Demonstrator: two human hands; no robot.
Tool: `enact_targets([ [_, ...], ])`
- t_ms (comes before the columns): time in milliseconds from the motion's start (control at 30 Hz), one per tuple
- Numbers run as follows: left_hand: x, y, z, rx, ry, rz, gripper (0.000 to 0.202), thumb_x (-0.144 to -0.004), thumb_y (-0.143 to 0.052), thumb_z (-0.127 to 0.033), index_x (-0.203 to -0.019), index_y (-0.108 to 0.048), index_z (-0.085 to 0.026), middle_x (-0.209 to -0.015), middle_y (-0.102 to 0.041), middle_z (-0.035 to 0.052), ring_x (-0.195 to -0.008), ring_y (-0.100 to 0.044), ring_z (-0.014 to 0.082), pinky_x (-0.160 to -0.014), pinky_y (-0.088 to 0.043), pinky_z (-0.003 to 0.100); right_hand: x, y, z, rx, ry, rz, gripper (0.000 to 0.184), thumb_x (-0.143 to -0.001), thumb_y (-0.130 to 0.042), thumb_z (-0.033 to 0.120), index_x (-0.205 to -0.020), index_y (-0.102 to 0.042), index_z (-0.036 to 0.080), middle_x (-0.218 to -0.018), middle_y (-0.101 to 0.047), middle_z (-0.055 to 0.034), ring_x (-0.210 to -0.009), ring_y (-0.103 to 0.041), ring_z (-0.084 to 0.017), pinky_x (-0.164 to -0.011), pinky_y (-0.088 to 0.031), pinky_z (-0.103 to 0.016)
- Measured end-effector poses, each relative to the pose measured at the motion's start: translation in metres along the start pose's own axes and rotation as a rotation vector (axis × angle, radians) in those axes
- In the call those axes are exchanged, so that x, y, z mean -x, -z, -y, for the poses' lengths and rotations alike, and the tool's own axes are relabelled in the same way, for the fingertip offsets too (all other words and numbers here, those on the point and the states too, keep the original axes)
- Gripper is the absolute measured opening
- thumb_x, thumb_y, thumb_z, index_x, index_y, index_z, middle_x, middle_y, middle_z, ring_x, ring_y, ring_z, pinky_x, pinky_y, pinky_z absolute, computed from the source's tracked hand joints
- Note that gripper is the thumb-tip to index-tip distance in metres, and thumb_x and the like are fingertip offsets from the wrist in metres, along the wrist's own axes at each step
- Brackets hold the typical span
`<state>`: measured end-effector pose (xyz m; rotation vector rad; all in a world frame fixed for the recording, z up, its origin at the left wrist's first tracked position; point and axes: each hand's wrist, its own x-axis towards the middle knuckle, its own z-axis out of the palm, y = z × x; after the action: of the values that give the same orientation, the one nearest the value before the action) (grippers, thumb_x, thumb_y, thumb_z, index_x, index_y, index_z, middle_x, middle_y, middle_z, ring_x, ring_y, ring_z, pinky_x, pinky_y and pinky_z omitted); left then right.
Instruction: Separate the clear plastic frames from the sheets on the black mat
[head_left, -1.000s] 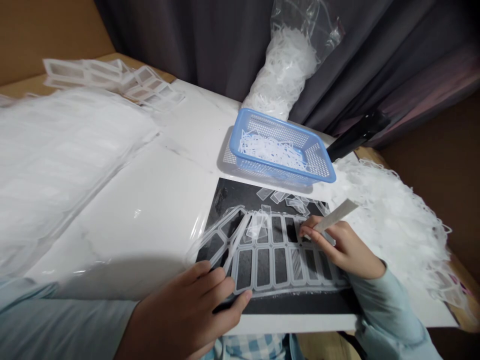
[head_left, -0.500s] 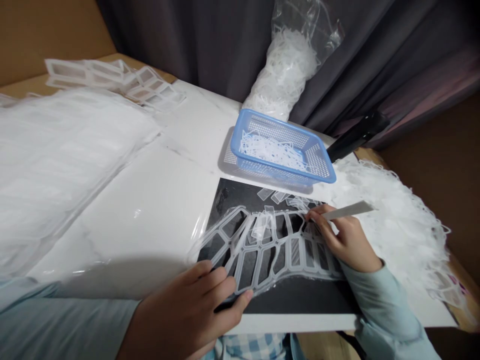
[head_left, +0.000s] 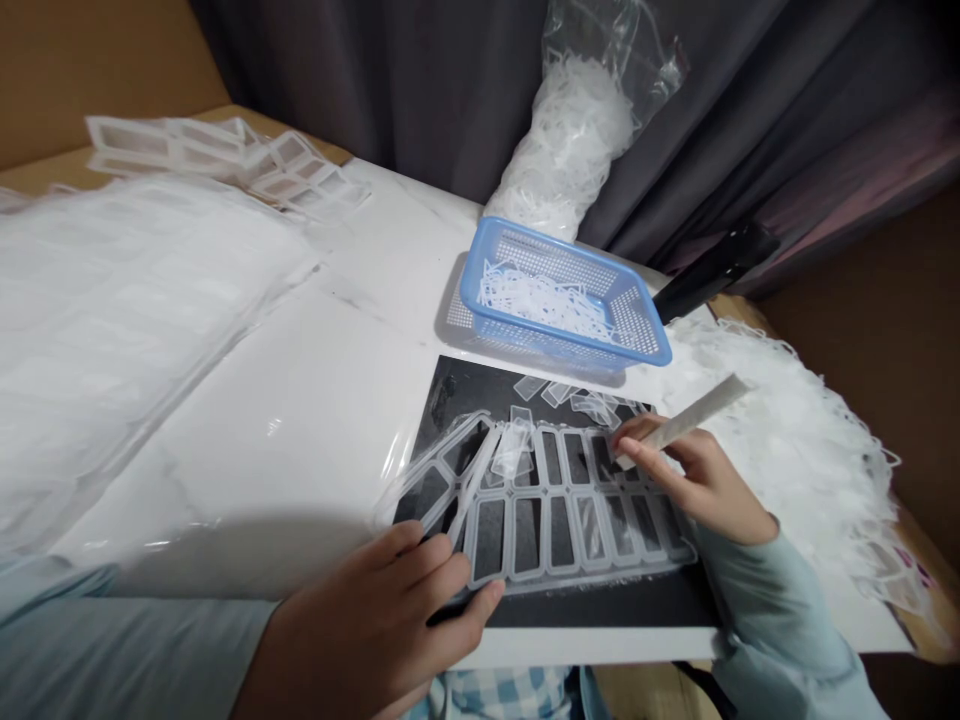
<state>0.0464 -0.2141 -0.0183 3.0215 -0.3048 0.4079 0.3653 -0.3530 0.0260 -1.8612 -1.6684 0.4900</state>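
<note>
My left hand [head_left: 375, 610] rests at the near left of a translucent plastic sheet [head_left: 551, 490] with rows of rectangular windows. Its fingers are apart, their tips pressing on the sheet's edge. The sheet lies over a black mat [head_left: 600, 605], and its left part is folded and tilted up. Closed fingers of my right hand [head_left: 694, 478] grip a thin flat whitish strip [head_left: 697, 412], its lower end near the sheet's upper right windows. A few small clear rectangular pieces [head_left: 516, 445] lie on the sheet; several more [head_left: 559, 393] are scattered along the mat's far side.
Beyond the mat stands a blue perforated basket [head_left: 566, 340] holding thin white loops. A clear bag [head_left: 570, 140] of similar scraps is behind it. A large pile of white scraps [head_left: 795, 470] is at right, stacked translucent sheets [head_left: 142, 320] at left. A black tube-like object [head_left: 716, 270] stands behind.
The right part of the sheet was bowed and wavy; now it lies flatter. My right hand has shifted slightly right and the strip's angle has steepened. My left hand has stayed put.
</note>
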Motion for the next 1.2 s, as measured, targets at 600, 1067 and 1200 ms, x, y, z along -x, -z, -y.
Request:
enact_targets([
  [600,-0.0005,0.0021,0.0011,0.002,-0.015,0.019,0.049,-0.091,-0.062,-0.046,-0.133,-0.055,-0.023,-0.093,-0.056,0.0015,-0.089,-0.044,0.0204,-0.082,-0.031,0.035,0.0008,-0.0014,0.0048,-0.019,0.052,0.140,0.016,-0.101,-0.051,0.025,-0.092,-0.064,0.022,-0.093,-0.070,-0.0052,-0.087,-0.068,-0.020,-0.079,-0.053,-0.032],
  [1067,0.0010,0.0002,-0.0006,0.004,-0.007,0.008,0.050,-0.089,-0.064,-0.047,-0.132,-0.056,-0.023,-0.095,-0.057,0.0019,-0.093,-0.045,0.0207,-0.085,-0.032,0.036,0.0016,0.0036,0.0035,0.035,0.109,0.209,0.020,-0.103,-0.041,0.024,-0.102,-0.061,0.021,-0.097,-0.068,-0.0077,-0.089,-0.066,-0.021,-0.079,-0.052,-0.033],
  [1200,0.0003,0.0001,-0.0006,-0.002,0.003,-0.004,0.050,-0.089,-0.064,-0.048,-0.132,-0.056,-0.024,-0.094,-0.058,0.0015,-0.093,-0.045,0.0205,-0.085,-0.031,0.036,0.0011,0.0028,0.0031,0.043,0.115,0.188,0.022,-0.104,-0.040,0.028,-0.099,-0.061,0.021,-0.095,-0.069,-0.0087,-0.087,-0.067,-0.022,-0.077,-0.053,-0.034],
])
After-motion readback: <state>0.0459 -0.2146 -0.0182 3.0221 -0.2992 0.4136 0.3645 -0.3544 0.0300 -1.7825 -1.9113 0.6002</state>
